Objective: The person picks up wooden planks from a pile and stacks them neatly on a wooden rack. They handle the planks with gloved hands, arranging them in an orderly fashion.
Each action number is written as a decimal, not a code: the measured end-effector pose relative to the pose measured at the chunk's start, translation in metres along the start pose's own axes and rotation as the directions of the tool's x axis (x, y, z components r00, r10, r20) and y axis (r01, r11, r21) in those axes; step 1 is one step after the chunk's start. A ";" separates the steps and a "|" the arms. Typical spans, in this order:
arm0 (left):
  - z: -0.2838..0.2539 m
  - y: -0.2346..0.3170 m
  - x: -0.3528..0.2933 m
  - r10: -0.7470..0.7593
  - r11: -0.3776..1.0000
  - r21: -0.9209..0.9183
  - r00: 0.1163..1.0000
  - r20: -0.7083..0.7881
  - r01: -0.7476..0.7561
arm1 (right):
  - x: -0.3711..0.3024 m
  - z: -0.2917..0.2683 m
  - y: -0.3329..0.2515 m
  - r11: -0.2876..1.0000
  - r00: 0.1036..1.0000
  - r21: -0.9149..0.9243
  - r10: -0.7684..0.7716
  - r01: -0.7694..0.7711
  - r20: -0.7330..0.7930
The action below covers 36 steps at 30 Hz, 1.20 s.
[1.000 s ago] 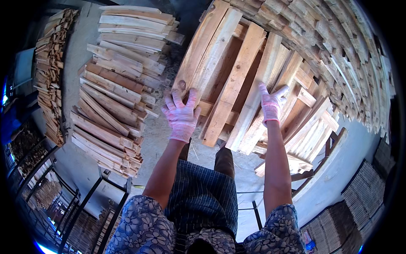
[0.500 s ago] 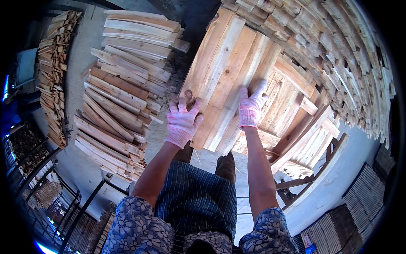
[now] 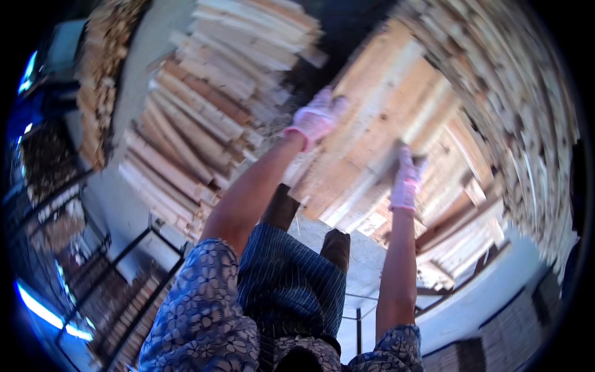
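Note:
Several pale wooden boards [image 3: 365, 124] lie side by side as a slanted panel in front of me. My left hand [image 3: 318, 118], in a pink-and-white knitted glove, rests at the panel's left edge. Its fingers look stretched out, though motion blurs them. Against the right edge of the boards is my right hand [image 3: 406, 183], gloved alike, turned on its side with fingers extended. Neither hand is wrapped round a board. Below and right of the panel, a wooden frame with slats [image 3: 455, 217] shows partly.
Stacked planks [image 3: 204, 111] lie on the floor to the left, with a tall pile of wood pieces [image 3: 102, 80] beyond. A high timber stack [image 3: 514, 105] rises at the right. Dark metal rails [image 3: 124, 260] stand at the lower left.
My left hand has gone from lying on the boards near their lower left to farther up their left edge. The right hand stays at the right edge. The whole view has turned and shifted.

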<state>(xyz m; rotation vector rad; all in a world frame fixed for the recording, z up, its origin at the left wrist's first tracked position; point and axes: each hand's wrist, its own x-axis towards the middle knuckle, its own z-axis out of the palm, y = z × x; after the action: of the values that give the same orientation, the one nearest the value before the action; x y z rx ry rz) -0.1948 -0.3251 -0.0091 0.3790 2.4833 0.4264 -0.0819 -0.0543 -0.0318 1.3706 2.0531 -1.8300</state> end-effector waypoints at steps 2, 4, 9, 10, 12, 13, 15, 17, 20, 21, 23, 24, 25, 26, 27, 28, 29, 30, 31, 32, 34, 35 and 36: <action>-0.003 0.006 -0.002 0.097 0.995 -0.007 0.995 -0.031 -0.097 | -0.013 0.000 -0.001 0.997 0.999 -0.065 0.034 -0.032 0.034; 0.005 0.004 0.007 0.144 0.988 -0.044 0.984 -0.105 -0.150 | -0.017 0.005 0.000 0.970 0.995 -0.239 0.028 -0.050 -0.094; -0.003 0.011 -0.004 -0.294 0.742 -0.655 0.947 -0.132 0.139 | -0.047 0.037 -0.025 0.877 0.982 -0.477 -0.034 -0.060 -0.186; -0.004 0.009 -0.006 -0.294 0.711 -0.693 0.946 -0.135 0.122 | -0.036 0.031 -0.023 0.861 0.986 -0.506 -0.036 -0.053 -0.163; -0.004 0.004 -0.014 -0.286 0.638 -0.765 0.949 -0.131 0.086 | -0.004 0.002 -0.018 0.766 0.990 -0.643 -0.079 -0.012 -0.113; -0.001 0.001 -0.027 -0.331 0.574 -0.818 0.924 -0.190 0.037 | 0.003 0.001 -0.021 0.705 0.991 -0.709 -0.093 0.000 -0.093; 0.006 -0.043 -0.084 -0.446 0.493 -0.869 0.846 -0.292 -0.040 | -0.074 0.062 -0.084 0.416 0.927 -0.904 -0.368 0.097 -0.069; 0.017 -0.088 -0.160 -0.513 0.475 -0.876 0.784 -0.350 -0.081 | -0.097 0.096 -0.093 0.436 0.827 -0.739 -0.481 0.514 0.291; 0.084 -0.152 -0.292 -0.726 0.240 -0.946 0.687 -0.027 0.216 | -0.176 0.198 -0.077 0.615 0.626 -0.396 -0.212 0.682 0.750; 0.113 -0.167 -0.339 -0.783 0.091 -0.936 0.605 0.143 0.340 | -0.197 0.232 -0.058 0.600 0.547 -0.399 -0.080 0.694 0.833; 0.158 -0.184 -0.410 -0.778 -0.400 -0.838 0.346 0.524 0.371 | -0.239 0.300 -0.022 0.568 0.347 -0.390 0.188 0.725 0.919; 0.174 -0.193 -0.431 -0.711 -0.633 -0.752 0.247 0.659 0.185 | -0.267 0.336 -0.019 0.429 0.320 -0.498 0.421 0.754 0.849; 0.185 -0.203 -0.448 -0.625 -0.779 -0.626 0.148 0.767 -0.044 | -0.275 0.354 0.017 0.545 0.273 -0.444 0.368 0.711 0.889; 0.197 -0.216 -0.462 -0.569 -0.806 -0.539 0.066 0.820 -0.246 | -0.288 0.375 0.048 0.581 0.239 -0.373 0.296 0.724 0.925; 0.215 -0.228 -0.477 -0.575 -0.765 -0.493 0.094 0.813 -0.413 | -0.302 0.398 0.078 0.609 0.205 -0.298 0.220 0.735 0.954; 0.227 -0.246 -0.483 -0.578 -0.757 -0.423 0.209 0.789 -0.498 | -0.323 0.424 0.095 0.549 0.166 -0.213 0.133 0.809 0.977; 0.239 -0.262 -0.493 -0.577 -0.750 -0.336 0.313 0.755 -0.570 | -0.346 0.441 0.107 0.532 0.174 -0.231 0.156 0.815 0.972; 0.236 -0.277 -0.473 -0.580 -0.723 -0.311 0.298 0.758 -0.617 | -0.361 0.459 0.118 0.503 0.202 -0.255 0.159 0.826 0.966; 0.229 -0.291 -0.455 -0.585 -0.690 -0.287 0.278 0.762 -0.665 | -0.375 0.471 0.126 0.478 0.226 -0.274 0.156 0.835 0.962; 0.219 -0.293 -0.440 -0.608 -0.642 -0.295 0.236 0.759 -0.708 | -0.392 0.476 0.130 0.420 0.305 -0.376 0.226 0.826 0.925; 0.210 -0.293 -0.433 -0.655 -0.607 -0.329 0.221 0.722 -0.724 | -0.419 0.493 0.120 0.290 0.458 -0.551 0.331 0.783 0.825; 0.205 -0.284 -0.434 -0.681 -0.625 -0.360 0.259 0.685 -0.692 | -0.407 0.493 0.126 0.396 0.426 -0.527 0.318 0.752 0.847; 0.200 -0.282 -0.429 -0.669 -0.651 -0.341 0.301 0.680 -0.678 | -0.389 0.494 0.128 0.521 0.378 -0.517 0.356 0.679 0.855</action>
<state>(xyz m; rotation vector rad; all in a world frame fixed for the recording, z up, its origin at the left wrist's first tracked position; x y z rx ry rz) 0.2134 -0.6918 -0.0580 1.9291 -0.1322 -1.9130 -0.0064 -0.6912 -0.0476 -0.2777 1.8433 -0.8006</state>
